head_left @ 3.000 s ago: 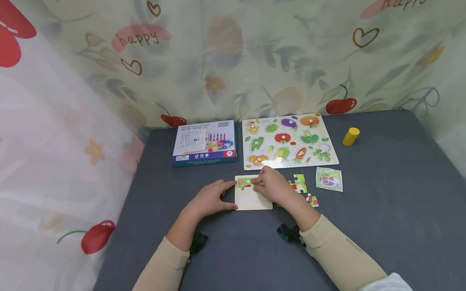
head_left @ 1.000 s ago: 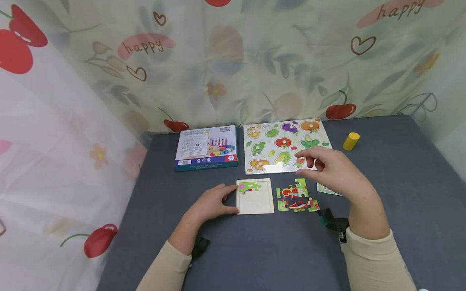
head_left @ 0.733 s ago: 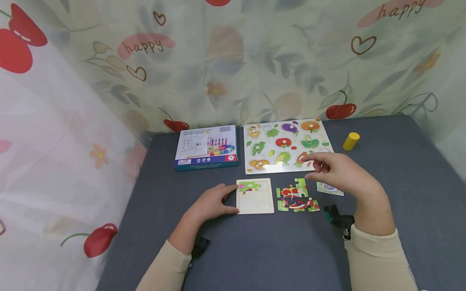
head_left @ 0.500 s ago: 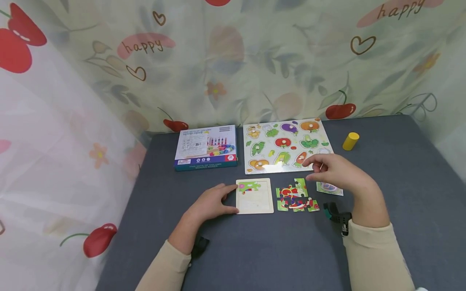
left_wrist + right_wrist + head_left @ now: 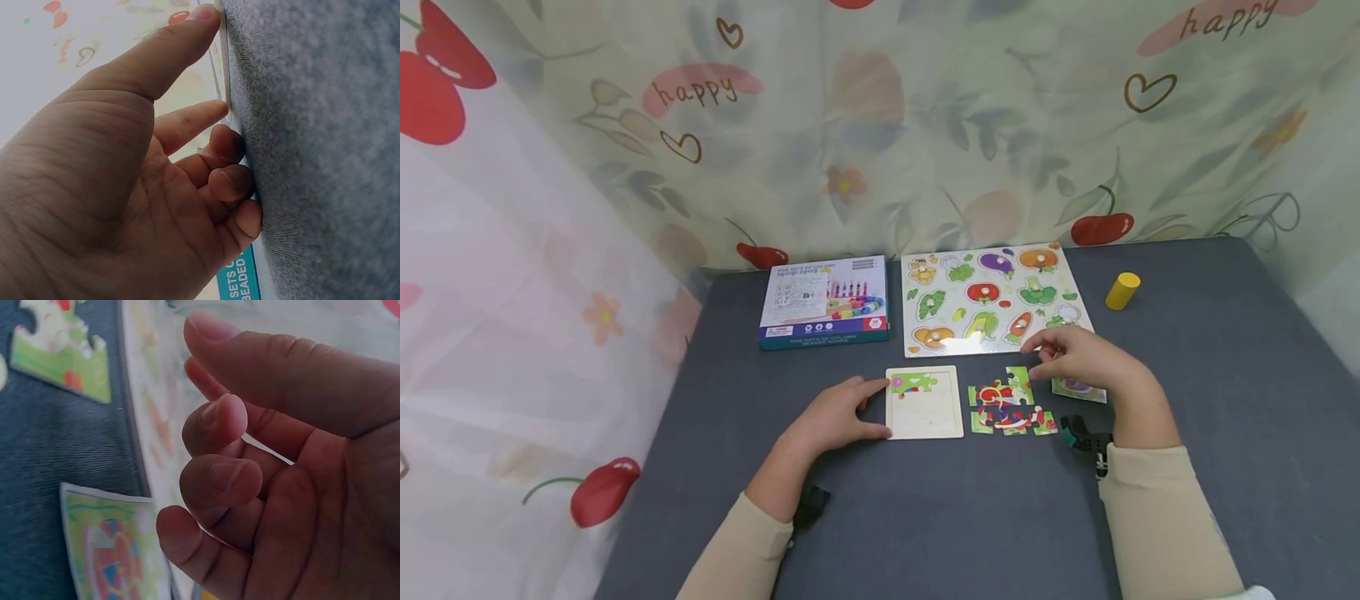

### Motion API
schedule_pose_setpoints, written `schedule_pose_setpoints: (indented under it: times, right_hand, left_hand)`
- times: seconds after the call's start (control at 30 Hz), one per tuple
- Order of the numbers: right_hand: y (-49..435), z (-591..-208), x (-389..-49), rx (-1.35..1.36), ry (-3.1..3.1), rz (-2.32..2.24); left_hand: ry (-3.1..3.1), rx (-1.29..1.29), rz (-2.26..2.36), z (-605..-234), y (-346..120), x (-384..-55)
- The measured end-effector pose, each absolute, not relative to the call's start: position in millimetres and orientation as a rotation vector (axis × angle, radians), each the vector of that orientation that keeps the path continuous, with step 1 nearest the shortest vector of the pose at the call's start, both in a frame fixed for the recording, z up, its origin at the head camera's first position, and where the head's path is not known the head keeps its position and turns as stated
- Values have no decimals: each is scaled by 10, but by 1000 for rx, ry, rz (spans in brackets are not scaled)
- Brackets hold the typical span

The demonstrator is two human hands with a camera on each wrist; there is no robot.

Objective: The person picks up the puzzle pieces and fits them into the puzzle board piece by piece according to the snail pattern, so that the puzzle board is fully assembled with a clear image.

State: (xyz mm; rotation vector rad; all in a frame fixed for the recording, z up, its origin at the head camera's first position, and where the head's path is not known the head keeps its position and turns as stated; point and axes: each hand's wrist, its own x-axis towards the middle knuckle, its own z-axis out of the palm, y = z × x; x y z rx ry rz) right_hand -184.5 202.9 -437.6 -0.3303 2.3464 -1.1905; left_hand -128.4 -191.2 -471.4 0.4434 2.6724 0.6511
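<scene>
A square wooden puzzle tray (image 5: 928,425) lies on the table with joined green puzzle pieces (image 5: 914,383) in its upper left corner. My left hand (image 5: 827,418) rests at its left side, thumb and index fingertips touching that edge; in the left wrist view the other fingers are loosely bent. To the right of the tray lie several loose puzzle pieces (image 5: 1003,398), green with red patterns. My right hand (image 5: 1086,360) hovers beside their upper right piece, thumb and index apart with nothing between them. In the right wrist view a picture card (image 5: 112,550) shows below the fingers.
A vegetable knob puzzle board (image 5: 955,300) lies behind the loose pieces, and a flat toy box (image 5: 823,304) is to its left. A yellow cylinder (image 5: 1122,292) stands at the back right. A patterned curtain (image 5: 880,125) hangs behind the table.
Three seconds ago my right hand was on the green pieces in the tray. It moved away to the right, then came lower beside the loose pieces. My left hand stayed at the tray's edge.
</scene>
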Motion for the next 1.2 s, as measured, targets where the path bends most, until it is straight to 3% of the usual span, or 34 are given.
schedule_pose_setpoints:
  times: [0.43,1.2]
  right_hand:
    - [1924,-4581,-1895,-305,2328,-1217]
    - [1669,-4477,-1848,-271,2588,-884]
  left_hand:
    - [2665,430,646,-4673,-1899,-1319]
    - [2667,436,639,-4708,-1911,-1292]
